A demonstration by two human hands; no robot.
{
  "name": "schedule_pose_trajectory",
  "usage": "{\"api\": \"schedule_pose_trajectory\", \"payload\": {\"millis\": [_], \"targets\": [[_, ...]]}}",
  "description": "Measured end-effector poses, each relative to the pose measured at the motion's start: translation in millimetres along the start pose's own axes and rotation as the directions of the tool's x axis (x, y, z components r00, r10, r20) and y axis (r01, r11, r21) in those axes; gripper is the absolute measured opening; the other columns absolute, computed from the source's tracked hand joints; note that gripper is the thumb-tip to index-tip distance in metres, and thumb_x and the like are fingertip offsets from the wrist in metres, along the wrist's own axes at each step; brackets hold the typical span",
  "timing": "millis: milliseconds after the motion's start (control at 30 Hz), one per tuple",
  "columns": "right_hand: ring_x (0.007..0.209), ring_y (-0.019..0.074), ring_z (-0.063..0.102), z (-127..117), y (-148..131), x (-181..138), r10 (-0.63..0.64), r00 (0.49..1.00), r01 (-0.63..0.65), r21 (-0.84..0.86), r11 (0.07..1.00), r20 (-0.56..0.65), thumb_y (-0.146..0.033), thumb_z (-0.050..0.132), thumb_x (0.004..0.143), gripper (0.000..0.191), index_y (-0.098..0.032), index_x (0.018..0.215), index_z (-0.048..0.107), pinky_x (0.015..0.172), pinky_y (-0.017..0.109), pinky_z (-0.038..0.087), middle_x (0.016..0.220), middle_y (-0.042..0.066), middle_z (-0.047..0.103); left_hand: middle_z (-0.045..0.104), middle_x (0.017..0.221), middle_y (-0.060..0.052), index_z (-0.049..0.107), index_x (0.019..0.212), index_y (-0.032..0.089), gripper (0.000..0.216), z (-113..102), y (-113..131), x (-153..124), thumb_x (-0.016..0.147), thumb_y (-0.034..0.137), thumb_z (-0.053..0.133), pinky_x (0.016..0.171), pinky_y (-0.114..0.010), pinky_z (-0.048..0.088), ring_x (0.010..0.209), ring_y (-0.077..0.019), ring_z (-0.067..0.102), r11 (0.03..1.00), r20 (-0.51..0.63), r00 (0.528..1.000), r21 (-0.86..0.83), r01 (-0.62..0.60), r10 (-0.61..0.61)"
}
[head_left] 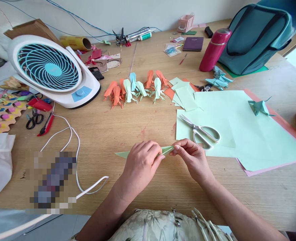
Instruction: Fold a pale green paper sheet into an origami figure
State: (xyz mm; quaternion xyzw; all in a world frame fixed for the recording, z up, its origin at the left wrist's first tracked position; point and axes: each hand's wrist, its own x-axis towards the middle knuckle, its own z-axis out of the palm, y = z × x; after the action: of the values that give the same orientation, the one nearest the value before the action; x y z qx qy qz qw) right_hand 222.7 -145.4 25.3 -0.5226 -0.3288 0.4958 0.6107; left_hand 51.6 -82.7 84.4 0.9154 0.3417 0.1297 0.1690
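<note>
Between my hands is a pale green piece of folded paper (122,154), narrow and pointed at its left end. My left hand (143,159) is closed over its middle, thumb underneath near the right part. At the right end, my right hand (191,157) pinches the paper between thumb and fingertips. Silver-handled scissors (200,130) lie just beyond my right hand, on large light green paper sheets (263,140). Farther back stand several folded paper figures in orange (116,95), pale green (158,90) and blue (132,80). Small cut green sheets (186,97) are stacked beside them.
A white fan (50,68) stands at the left, with its cable (79,157) looping over the table. Black scissors (33,119) and a red cutter (46,125) lie near it. A pink bottle (214,50), a teal bag (258,40) and teal paper figures (219,80) are at the right.
</note>
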Motion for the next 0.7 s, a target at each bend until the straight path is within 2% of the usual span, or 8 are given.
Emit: {"api": "schedule_pose_trajectory", "payload": {"millis": [367,700], "targets": [[0.069,0.0155,0.064,-0.4,1.4,-1.6,-0.007,1.000,0.007,0.022,1.000,0.013,-0.036,0.070,0.085,0.015,-0.022,0.080,0.068,0.070,0.030,0.052,0.071,0.001,0.069,0.063,0.076,0.002,0.054,0.082,0.020,0.015,-3.7,-7.5,-0.3,0.096,0.019,0.050,0.068,-0.030,0.040,0.071,-0.0156,0.058,0.998,-0.040,0.998,0.042,0.041,-0.039],[0.071,0.0144,0.063,-1.9,1.8,-1.7,-0.028,1.000,0.027,0.054,0.998,0.012,-0.031,0.068,0.088,0.012,-0.022,0.080,0.069,0.072,0.029,0.050,0.072,0.000,0.070,0.065,0.076,0.001,0.051,0.079,0.019,0.016,1.1,-8.6,1.5,0.095,0.018,0.051,0.067,-0.029,0.041,0.070,-0.0154,0.060,0.997,-0.111,0.992,-0.054,0.060,-0.066]]}}
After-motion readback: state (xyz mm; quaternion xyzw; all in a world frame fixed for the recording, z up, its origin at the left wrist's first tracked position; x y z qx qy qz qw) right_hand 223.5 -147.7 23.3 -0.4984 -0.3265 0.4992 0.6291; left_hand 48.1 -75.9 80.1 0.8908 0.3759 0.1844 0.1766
